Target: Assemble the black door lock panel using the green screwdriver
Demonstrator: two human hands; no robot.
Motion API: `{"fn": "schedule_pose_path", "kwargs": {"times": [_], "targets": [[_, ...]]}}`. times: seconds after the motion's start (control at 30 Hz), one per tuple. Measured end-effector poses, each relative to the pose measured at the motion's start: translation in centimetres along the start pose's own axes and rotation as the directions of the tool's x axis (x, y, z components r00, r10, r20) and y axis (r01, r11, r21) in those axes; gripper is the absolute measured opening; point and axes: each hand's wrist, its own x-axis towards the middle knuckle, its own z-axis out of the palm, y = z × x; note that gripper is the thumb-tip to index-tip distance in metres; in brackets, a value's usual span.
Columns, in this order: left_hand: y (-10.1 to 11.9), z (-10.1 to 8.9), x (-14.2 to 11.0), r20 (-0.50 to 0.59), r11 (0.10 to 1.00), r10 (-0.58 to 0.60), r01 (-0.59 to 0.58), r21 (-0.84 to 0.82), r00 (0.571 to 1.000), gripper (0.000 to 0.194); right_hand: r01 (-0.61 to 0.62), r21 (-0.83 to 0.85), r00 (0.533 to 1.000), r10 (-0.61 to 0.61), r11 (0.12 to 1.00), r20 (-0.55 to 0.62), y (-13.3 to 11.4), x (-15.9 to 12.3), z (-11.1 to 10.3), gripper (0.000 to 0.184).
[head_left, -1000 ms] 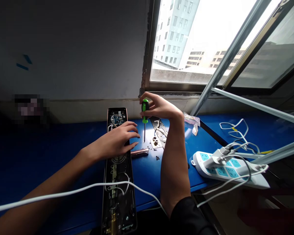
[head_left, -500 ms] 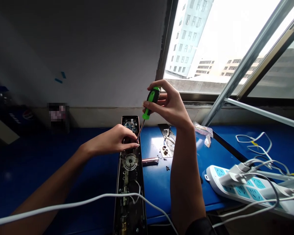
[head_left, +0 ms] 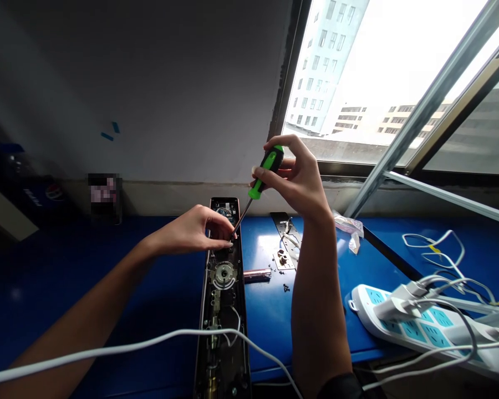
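The right hand [head_left: 295, 174] pinches one green-handled screwdriver [head_left: 266, 172] tightly, angling its tip down into one door lock panel [head_left: 222, 310] on the blue surface [head_left: 270, 332]. Narrowly curled left-hand fingers [head_left: 222, 243] rest beside the tip, apparently steadying the panel. One metal plate [head_left: 285, 235] and small screws [head_left: 286, 288] lie nearby.

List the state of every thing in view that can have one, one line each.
Left hand: fingers curled over the lock's upper end, beside the screwdriver tip; any grip unclear.
Right hand: raised, gripping the screwdriver.
Green-and-black screwdriver: tilted, tip down at the lock.
Electronic door lock: lying flat, open, circuit board exposed.
Power strip: lying on the desk, white plug inserted.
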Motion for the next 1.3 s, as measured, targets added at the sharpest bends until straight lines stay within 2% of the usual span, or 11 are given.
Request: {"fn": "schedule_pose_path", "kwargs": {"times": [0.1, 0.3, 0.43, 0.57, 0.67, 0.9, 1.07, 1.17, 1.3], "targets": [[-0.2, -0.1, 0.0, -0.011, 1.0, 0.028, -0.028, -0.011, 1.0, 0.023, 0.008, -0.014, 1.0, -0.009, 1.0, -0.006, 0.0, 0.0, 0.0, 0.068], [-0.3, -0.2, 0.1, -0.032, 0.999, 0.024, -0.026, -0.045, 0.999, 0.022, 0.037, -0.034, 0.999, -0.039, 0.999, -0.035, -0.1, -0.1, -0.2, 0.058], [-0.3, -0.3, 0.0, -0.041, 0.997, 0.015, -0.018, -0.08, 0.999, 0.025, 0.061, -0.045, 0.998, -0.062, 0.997, -0.027, -0.1, -0.1, -0.7, 0.065], [-0.4, -0.2, 0.0, -0.114, 0.993, 0.025, -0.038, -0.108, 0.993, 0.027, 0.066, -0.034, 0.998, -0.066, 0.997, -0.006, -0.1, -0.2, -1.1, 0.068], [-0.5, -0.2, 0.0, -0.122, 0.998, 0.038, -0.044, -0.05, 0.992, 0.029, 0.06, -0.037, 0.998, -0.06, 0.997, 0.007, 0.0, -0.3, -1.3, 0.063], [-0.5, 0.0, 0.0, -0.042, 0.99, 0.11, -0.106, 0.09, 0.993, 0.025, 0.046, -0.042, 0.999, -0.045, 0.998, 0.02, -0.2, -0.2, -1.0, 0.051], [-0.4, 0.3, 0.1, -0.069, 0.976, 0.16, -0.148, 0.162, 0.985, 0.025, 0.015, -0.064, 0.995, -0.009, 0.998, 0.103, -0.9, -0.5, -0.5, 0.051], [-0.1, 0.2, 0.0, -0.1, 0.978, 0.158, -0.142, 0.155, 0.982, 0.023, -0.012, -0.089, 0.99, 0.024, 0.996, 0.136, -1.2, -0.5, 0.2, 0.049], [-0.3, -0.2, -0.2, -0.088, 0.992, 0.091, -0.082, 0.1, 0.992, 0.03, 0.003, -0.104, 0.997, 0.004, 0.995, 0.074, -1.1, -0.3, 0.8, 0.053]]}}
